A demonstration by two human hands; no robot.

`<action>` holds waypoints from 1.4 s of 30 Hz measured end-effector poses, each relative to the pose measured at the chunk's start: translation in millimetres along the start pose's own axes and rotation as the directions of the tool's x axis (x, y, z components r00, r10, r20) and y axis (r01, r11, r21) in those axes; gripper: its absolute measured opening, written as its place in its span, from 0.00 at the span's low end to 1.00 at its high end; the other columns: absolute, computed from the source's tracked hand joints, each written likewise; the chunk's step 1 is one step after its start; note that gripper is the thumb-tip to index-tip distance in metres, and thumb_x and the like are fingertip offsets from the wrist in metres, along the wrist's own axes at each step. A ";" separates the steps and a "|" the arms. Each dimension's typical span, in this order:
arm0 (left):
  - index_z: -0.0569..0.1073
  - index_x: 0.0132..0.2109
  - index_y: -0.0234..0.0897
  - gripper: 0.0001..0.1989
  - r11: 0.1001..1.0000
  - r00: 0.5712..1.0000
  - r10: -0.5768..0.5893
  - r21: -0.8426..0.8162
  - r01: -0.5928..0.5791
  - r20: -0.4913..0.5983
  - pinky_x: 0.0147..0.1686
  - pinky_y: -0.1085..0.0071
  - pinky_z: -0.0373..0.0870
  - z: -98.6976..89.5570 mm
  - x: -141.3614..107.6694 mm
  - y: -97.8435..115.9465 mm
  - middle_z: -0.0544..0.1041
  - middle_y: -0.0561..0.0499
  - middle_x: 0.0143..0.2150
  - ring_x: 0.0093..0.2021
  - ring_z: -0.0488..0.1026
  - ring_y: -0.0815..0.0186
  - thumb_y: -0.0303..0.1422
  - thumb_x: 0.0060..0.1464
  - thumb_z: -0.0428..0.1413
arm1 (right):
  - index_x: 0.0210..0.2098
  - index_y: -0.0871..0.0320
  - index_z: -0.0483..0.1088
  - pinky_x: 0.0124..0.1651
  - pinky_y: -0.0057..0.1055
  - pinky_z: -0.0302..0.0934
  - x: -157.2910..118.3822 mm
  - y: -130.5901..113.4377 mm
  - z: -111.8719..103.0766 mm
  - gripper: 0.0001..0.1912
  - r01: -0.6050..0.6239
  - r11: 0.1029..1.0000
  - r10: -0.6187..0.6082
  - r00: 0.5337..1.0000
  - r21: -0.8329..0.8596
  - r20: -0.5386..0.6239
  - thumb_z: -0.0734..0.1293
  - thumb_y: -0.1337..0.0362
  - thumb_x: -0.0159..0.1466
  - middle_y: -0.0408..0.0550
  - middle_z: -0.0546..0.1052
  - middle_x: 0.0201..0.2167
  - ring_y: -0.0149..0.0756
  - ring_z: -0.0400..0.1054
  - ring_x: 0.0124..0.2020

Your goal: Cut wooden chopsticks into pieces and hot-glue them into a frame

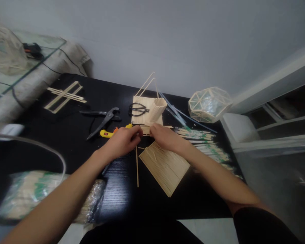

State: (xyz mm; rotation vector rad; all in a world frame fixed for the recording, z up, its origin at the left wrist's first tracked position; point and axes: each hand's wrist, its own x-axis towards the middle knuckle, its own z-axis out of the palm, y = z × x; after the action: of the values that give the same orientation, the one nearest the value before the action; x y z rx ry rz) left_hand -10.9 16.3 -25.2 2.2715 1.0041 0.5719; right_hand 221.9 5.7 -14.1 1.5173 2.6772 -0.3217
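Note:
Both of my hands are over a row of thin wooden sticks point(145, 130) in the middle of the black table. My left hand point(125, 139) is curled at the sticks' left end, with thumb and fingers close together; what it grips is hidden. On the right, my right hand point(165, 136) has its fingers closed down on the sticks. A flat panel of joined sticks point(165, 169) lies below my right hand. Just beyond stands a stick-built base point(139, 118) with a hollow cup point(157, 110), a triangular frame point(148, 83) and black-handled scissors point(138, 109).
Pliers point(105, 122) and a yellow glue gun or similar tool point(106, 134) lie left. A single stick point(137, 167) points toward me. Crossed sticks point(64, 96) rest far left, bagged sticks point(30, 193) near left. Stick bundles point(208, 145) and a polyhedral frame point(209, 104) are right.

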 end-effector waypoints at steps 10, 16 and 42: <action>0.75 0.42 0.38 0.07 1.000 1.000 0.008 -0.014 -0.008 0.006 0.29 0.74 0.62 1.5 1.9 1.1 0.76 0.56 0.26 0.24 0.71 0.69 0.28 0.60 0.53 | 0.46 0.60 0.71 0.41 0.41 0.61 -93.4 136.6 -76.5 0.08 -0.750 0.662 0.653 0.569 0.011 -0.499 0.61 0.66 0.72 0.61 0.79 0.37 0.49 0.73 0.36; 0.76 0.42 0.37 0.08 1.000 1.000 -0.001 -0.004 0.001 0.008 0.28 0.74 0.62 0.1 1.9 3.3 0.76 0.55 0.26 0.23 0.69 0.70 0.27 0.59 0.53 | 0.48 0.62 0.73 0.44 0.43 0.65 -84.4 118.3 -56.2 0.10 -0.671 0.734 0.614 0.591 0.104 -0.522 0.62 0.66 0.70 0.61 0.81 0.38 0.52 0.76 0.38; 0.77 0.42 0.36 0.09 0.999 0.998 -0.036 0.037 0.038 -0.043 0.29 0.71 0.57 -3.0 0.7 2.3 0.76 0.54 0.26 0.23 0.67 0.70 0.25 0.58 0.54 | 0.37 0.59 0.77 0.44 0.33 0.62 5.9 -15.5 14.5 0.04 0.072 0.964 -0.092 0.994 0.255 0.065 0.71 0.73 0.69 0.48 0.79 0.39 0.38 0.72 0.40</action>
State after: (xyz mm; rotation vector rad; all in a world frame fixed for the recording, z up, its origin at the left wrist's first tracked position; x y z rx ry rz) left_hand -11.0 16.6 -21.4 2.2776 1.0845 0.5925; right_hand 204.7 0.1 -26.7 1.4184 2.7279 -0.7362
